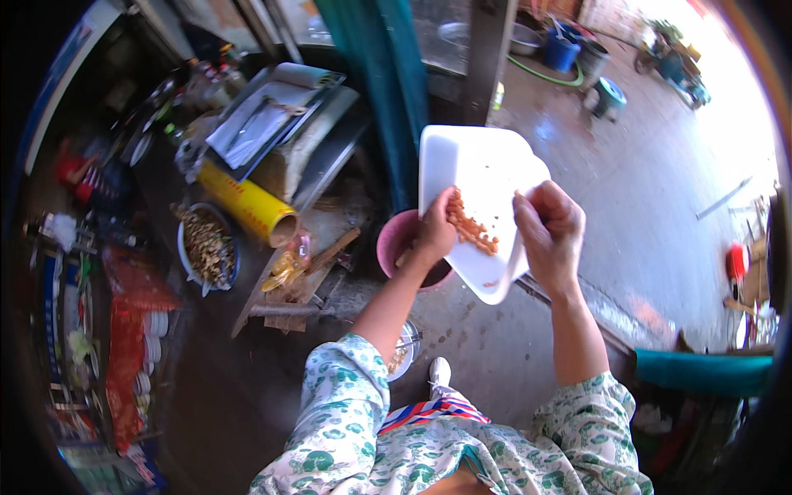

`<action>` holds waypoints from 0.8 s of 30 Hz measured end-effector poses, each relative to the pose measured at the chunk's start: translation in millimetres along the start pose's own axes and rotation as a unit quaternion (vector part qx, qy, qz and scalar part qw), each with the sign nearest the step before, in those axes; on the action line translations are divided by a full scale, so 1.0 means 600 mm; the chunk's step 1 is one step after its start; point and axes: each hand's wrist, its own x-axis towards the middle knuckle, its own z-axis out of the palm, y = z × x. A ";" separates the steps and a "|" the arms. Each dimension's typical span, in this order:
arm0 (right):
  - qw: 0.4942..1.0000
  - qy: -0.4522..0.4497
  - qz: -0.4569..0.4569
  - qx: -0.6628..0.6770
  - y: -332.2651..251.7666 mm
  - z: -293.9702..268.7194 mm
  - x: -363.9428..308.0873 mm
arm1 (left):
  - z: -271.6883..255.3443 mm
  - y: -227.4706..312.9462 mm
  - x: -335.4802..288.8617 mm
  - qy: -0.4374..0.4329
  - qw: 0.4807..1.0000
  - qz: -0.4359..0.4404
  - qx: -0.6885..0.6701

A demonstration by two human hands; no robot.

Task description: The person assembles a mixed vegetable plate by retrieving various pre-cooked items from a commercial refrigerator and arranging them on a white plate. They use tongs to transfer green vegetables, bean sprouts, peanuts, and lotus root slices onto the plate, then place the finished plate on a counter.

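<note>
Starting far left, a red covering point(128, 355) hangs beside stacked white dishes point(153, 326). Next along comes a basin point(182, 243) heaped with a brownish, mixed loose filling, and just beside it a yellow tube point(247, 202) lies at a slant, its round end facing us. Papers point(249, 132) sit above that, and a yellow packet point(286, 271) rests on the boards below.

Past the teal curtain point(375, 91), a pink bucket point(388, 247) stands on the floor, partly hidden behind the left forearm, with a pale bowl point(412, 353) nearer the person's feet.

Now the middle of it! The left hand point(437, 227) has the white tray point(487, 157) by its left edge, clamped there, with its tips right beside a cluster of small brown pieces point(472, 231). The tray is up in front of the body, above the floor, and the pieces gather toward its lower left.

Over on the tray's right side, the right hand point(554, 231) is bunched, thumb and fingers drawn toward each other; whether they pinch the rim or a piece, I can't tell.

Out beyond, there's a blue bucket point(561, 51), a green hose point(551, 78) curving beneath it, and a red object point(737, 261) by the far right edge.
</note>
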 end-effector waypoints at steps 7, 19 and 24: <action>0.987 0.139 0.064 0.057 0.102 -0.061 -0.046 | 0.021 0.003 0.024 0.015 0.990 0.038 0.133; 0.934 0.209 -0.210 -0.198 0.058 -0.065 -0.237 | -0.225 0.354 -0.319 0.007 0.964 0.260 0.059; 0.983 0.109 -0.123 0.080 -0.069 0.146 -0.320 | -0.488 0.270 -0.748 0.147 0.973 0.120 0.129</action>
